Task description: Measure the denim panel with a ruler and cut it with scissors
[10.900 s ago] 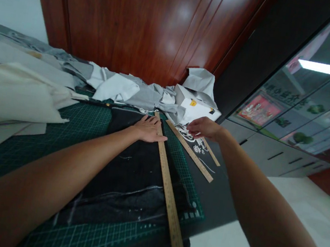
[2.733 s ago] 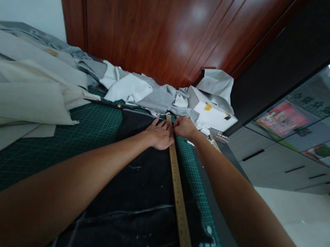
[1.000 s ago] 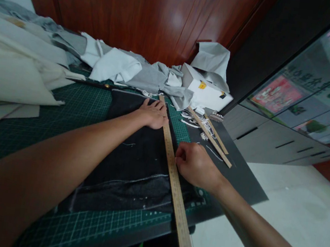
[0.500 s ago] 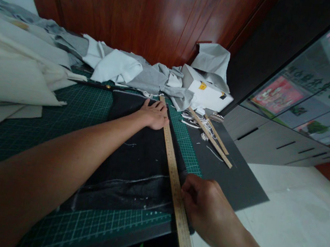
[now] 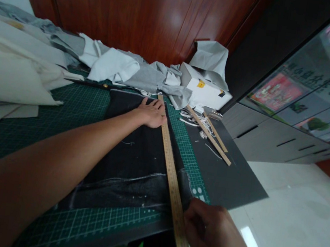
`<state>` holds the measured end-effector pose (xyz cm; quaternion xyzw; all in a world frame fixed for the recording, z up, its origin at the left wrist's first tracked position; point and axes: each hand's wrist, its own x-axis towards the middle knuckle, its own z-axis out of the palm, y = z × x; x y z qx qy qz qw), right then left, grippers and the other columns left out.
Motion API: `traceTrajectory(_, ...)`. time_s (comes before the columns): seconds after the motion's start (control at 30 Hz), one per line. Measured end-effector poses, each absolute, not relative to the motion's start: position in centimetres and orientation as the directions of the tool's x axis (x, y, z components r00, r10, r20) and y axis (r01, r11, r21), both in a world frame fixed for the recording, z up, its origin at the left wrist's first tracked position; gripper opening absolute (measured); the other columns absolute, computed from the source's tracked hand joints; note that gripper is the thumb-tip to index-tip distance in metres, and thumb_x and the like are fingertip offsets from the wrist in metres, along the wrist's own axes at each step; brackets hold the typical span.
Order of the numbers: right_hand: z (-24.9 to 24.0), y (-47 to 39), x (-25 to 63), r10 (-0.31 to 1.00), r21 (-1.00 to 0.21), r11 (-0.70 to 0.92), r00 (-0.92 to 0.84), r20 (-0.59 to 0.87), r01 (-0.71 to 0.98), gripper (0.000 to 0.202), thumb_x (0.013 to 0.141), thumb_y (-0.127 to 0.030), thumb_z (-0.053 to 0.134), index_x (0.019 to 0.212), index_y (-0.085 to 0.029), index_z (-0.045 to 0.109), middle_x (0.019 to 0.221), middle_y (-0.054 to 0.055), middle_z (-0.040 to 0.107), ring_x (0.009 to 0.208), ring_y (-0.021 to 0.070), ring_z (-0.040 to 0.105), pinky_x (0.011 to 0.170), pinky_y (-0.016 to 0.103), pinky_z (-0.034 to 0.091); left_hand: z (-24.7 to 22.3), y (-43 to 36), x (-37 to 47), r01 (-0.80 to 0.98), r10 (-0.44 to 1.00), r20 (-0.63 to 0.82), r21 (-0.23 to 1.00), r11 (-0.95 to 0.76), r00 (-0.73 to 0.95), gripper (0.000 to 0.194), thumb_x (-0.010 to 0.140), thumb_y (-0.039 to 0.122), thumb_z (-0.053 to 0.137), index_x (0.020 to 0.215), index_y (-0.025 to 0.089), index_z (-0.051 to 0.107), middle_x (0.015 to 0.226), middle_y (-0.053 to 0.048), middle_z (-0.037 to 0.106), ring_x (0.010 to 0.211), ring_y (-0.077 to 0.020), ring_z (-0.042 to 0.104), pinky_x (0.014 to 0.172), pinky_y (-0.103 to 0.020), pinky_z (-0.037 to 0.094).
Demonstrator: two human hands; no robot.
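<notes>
A piece of black fabric [image 5: 148, 154] with white stitching and bits of lint lies on the green cutting mat [image 5: 76, 99]. A long wooden ruler [image 5: 172, 177] runs lengthwise over its right side, its near end reaching past the mat's front edge. At the far end, my left hand [image 5: 153, 113] lies flat with fingers spread, pressing on the fabric and the ruler. My right hand [image 5: 208, 227] is closed, right of the ruler at the fabric's near right corner. Its curled fingers hide whatever they hold.
Cream cloth [image 5: 9, 73] is piled at left, and grey and white cloth [image 5: 114, 65] lies along the back. A white box [image 5: 206, 90] stands at back right. Wooden strips [image 5: 212, 138] and white cords lie on the dark tabletop [image 5: 230, 181]. A cabinet [image 5: 262, 133] stands beyond.
My right hand has moved toward me along the ruler's right side, uncovering the fabric's stitched right edge and more of the mat. My left hand stays pressed down.
</notes>
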<state>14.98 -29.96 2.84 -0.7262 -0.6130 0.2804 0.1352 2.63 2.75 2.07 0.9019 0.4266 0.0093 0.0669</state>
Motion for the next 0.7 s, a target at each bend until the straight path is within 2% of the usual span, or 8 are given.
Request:
traceTrajectory(0.1,2.7,-30.5,14.9,0.949,-0.588,-0.285,0.139,-0.281,0.757,0.006,0.081,-0.02,0.063,0.076,-0.022,0.065,0.059,-0.003,0.055,0.052,0.0136,0.047,0.049,0.026,0.032,2.1,2.7,2.6,0.763,0.766,-0.038,0.124,-0.634,0.642,0.075,0.102,0.044,0.02,0.167,0.006,0.024,0.177,-0.017,0.017,0.165,-0.0315,0.01,0.129,-0.064,0.006)
traceTrajectory(0.23,3.2,-31.3,15.5,0.926,-0.692,-0.379,0.26,-0.275,0.615,0.015,0.085,-0.034,0.066,0.081,-0.023,0.076,0.062,-0.001,0.058,0.055,0.0161,0.048,0.051,0.028,0.034,2.0,2.8,2.6,0.76,0.762,-0.033,0.121,-0.639,0.646,0.076,0.102,0.044,0.019,0.167,0.005,0.023,0.177,-0.017,0.018,0.165,-0.0316,0.011,0.129,-0.064,0.006)
traceTrajectory(0.33,3.6,-31.3,16.6,0.916,-0.77,-0.392,0.297,-0.271,0.503,0.018,0.084,-0.039,0.07,0.077,-0.023,0.075,0.065,-0.001,0.058,0.059,0.0163,0.048,0.052,0.027,0.036,2.0,2.9,2.6,0.761,0.763,-0.039,0.12,-0.638,0.646,0.076,0.102,0.044,0.019,0.167,0.005,0.021,0.177,-0.017,0.016,0.165,-0.0315,0.009,0.129,-0.064,0.006)
traceTrajectory(0.43,2.9,-30.7,18.0,0.892,-0.806,-0.432,0.322,-0.317,0.404,0.026,0.082,-0.047,0.074,0.081,-0.021,0.072,0.063,-0.003,0.054,0.052,0.0124,0.039,0.046,0.025,0.028,2.0,3.0,2.6,0.764,0.766,-0.044,0.121,-0.633,0.642,0.075,0.102,0.044,0.02,0.168,0.008,0.021,0.177,-0.016,0.017,0.165,-0.0312,0.009,0.13,-0.063,0.004)
traceTrajectory(0.53,1.8,-30.0,18.9,0.88,-0.84,-0.44,0.342,-0.331,0.318,0.04,0.075,-0.049,0.081,0.098,-0.017,0.071,0.058,-0.005,0.053,0.049,0.0105,0.036,0.044,0.024,0.023,2.0,3.0,2.6,0.765,0.766,-0.047,0.121,-0.632,0.641,0.075,0.103,0.045,0.019,0.168,0.008,0.021,0.177,-0.017,0.017,0.165,-0.031,0.008,0.13,-0.063,0.004)
traceTrajectory(0.63,1.3,-29.9,19.4,0.871,-0.854,-0.446,0.348,-0.347,0.268,0.055,0.075,-0.047,0.084,0.116,-0.014,0.066,0.056,-0.009,0.05,0.047,0.0088,0.03,0.042,0.023,0.018,2.0,3.0,2.6,0.766,0.767,-0.052,0.121,-0.631,0.64,0.075,0.103,0.046,0.019,0.168,0.008,0.021,0.177,-0.017,0.016,0.165,-0.0297,0.008,0.13,-0.063,0.004)
traceTrajectory(0.7,1.3,-29.9,19.4,0.869,-0.861,-0.451,0.337,-0.363,0.236,0.057,0.076,-0.046,0.084,0.119,-0.013,0.064,0.056,-0.009,0.05,0.047,0.0079,0.029,0.041,0.022,0.016,2.0,3.0,2.6,0.767,0.767,-0.053,0.12,-0.631,0.639,0.076,0.103,0.046,0.019,0.168,0.008,0.02,0.177,-0.017,0.016,0.165,-0.029,0.008,0.13,-0.062,0.004)
